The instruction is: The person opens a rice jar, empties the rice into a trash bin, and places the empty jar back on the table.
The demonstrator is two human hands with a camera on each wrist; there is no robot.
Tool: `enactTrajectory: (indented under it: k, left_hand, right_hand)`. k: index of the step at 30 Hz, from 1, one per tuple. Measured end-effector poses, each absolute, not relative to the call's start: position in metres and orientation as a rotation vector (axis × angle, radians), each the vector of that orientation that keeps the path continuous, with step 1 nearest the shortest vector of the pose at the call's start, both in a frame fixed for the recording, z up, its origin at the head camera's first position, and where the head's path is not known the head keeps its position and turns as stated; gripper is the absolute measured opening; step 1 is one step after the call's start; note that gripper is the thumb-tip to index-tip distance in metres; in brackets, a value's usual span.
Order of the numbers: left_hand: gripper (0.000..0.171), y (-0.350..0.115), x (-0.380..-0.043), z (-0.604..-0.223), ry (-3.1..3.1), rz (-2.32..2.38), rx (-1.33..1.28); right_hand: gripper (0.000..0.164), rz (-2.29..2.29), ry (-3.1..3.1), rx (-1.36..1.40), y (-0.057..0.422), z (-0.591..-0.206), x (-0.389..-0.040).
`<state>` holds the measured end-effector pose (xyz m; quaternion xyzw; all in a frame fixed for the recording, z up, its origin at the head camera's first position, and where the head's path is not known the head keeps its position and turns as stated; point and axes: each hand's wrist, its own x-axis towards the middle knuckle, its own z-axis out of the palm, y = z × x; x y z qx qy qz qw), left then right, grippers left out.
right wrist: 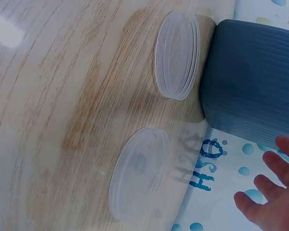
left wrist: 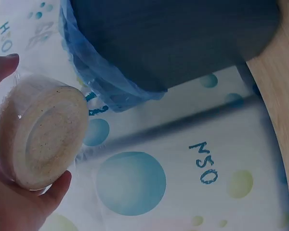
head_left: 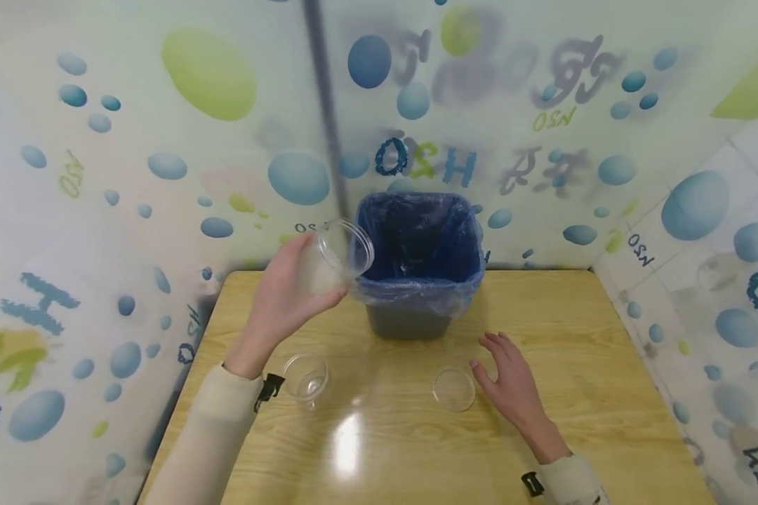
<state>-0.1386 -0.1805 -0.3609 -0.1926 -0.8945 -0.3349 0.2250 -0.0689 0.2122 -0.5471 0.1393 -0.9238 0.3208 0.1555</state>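
Head view: a clear cup (head_left: 336, 261) is gripped by the curled fingers of the left hand (head_left: 284, 298), tilted with its mouth toward the bin (head_left: 417, 263), at the bin's 9 o'clock, against the rim. In the left wrist view a pale grainy fill lies in the cup's base (left wrist: 41, 139). The right hand (head_left: 510, 382) is laid flat on the table (head_left: 606, 393), fingers straight and slightly apart, holding nothing. A lid (head_left: 453, 388) lies just at its 9 o'clock. A second, empty cup (head_left: 306, 379) stands on the table at 6 o'clock of the left hand.
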Motion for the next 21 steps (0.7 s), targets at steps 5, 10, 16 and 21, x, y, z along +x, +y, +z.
enactTrajectory:
  k: [5, 10, 16, 21]
  left_hand:
    - [0.095, -0.182, -0.154, -0.353, -2.486, -0.753, -0.598]
    - [0.094, -0.181, -0.164, -0.347, -2.460, -0.676, -0.608]
    - [0.097, -0.177, -0.173, -0.343, -2.482, -0.589, -0.631]
    - [0.096, -0.174, -0.178, -0.341, -2.472, -0.527, -0.653]
  right_hand:
    - [0.055, 0.950, -2.684, 0.364, 0.210, -0.547, -0.071]
    - [0.056, 0.958, -2.659, 0.366, 0.207, -0.548, -0.071]
    - [0.057, 0.945, -2.613, 0.337, 0.206, -0.549, -0.070]
    - [0.055, 0.947, -2.585, 0.328, 0.207, -0.548, -0.067]
